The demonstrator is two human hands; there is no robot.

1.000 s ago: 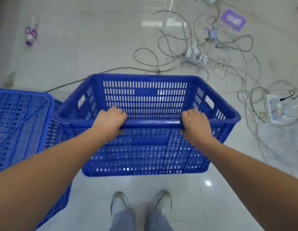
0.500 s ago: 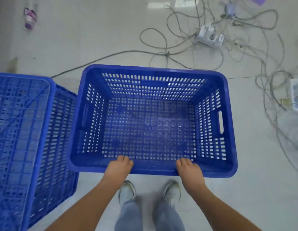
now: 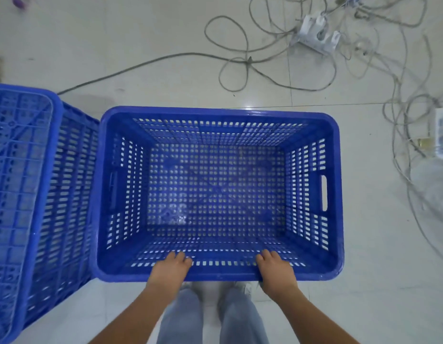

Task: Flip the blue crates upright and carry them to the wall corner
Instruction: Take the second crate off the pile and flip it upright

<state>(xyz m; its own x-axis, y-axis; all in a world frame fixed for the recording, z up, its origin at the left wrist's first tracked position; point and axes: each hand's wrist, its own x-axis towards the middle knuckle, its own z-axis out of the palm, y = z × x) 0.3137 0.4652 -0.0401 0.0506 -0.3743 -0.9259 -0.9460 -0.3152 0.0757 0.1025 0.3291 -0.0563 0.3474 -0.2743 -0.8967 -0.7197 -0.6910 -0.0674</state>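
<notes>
An upright blue perforated crate [image 3: 335, 194] fills the middle of the head view, its open top facing me. My left hand [image 3: 169, 269] grips the near rim left of centre, fingers curled over the edge into the crate. My right hand [image 3: 275, 269] grips the same rim further right in the same way. A second blue crate [image 3: 29, 207] lies upside down at the left, touching the first crate's left side, its ribbed bottom facing up.
Grey cables [image 3: 242, 63] sprawl over the white tiled floor beyond the crate, with a white power strip [image 3: 314, 36] at the top right and another white device [image 3: 442, 135] at the right edge. My legs and shoes [image 3: 213, 294] stand just behind the crate.
The crate has tipped from leaning on its side to standing upright with its opening up. Both hands stayed on the near rim and came down towards me.
</notes>
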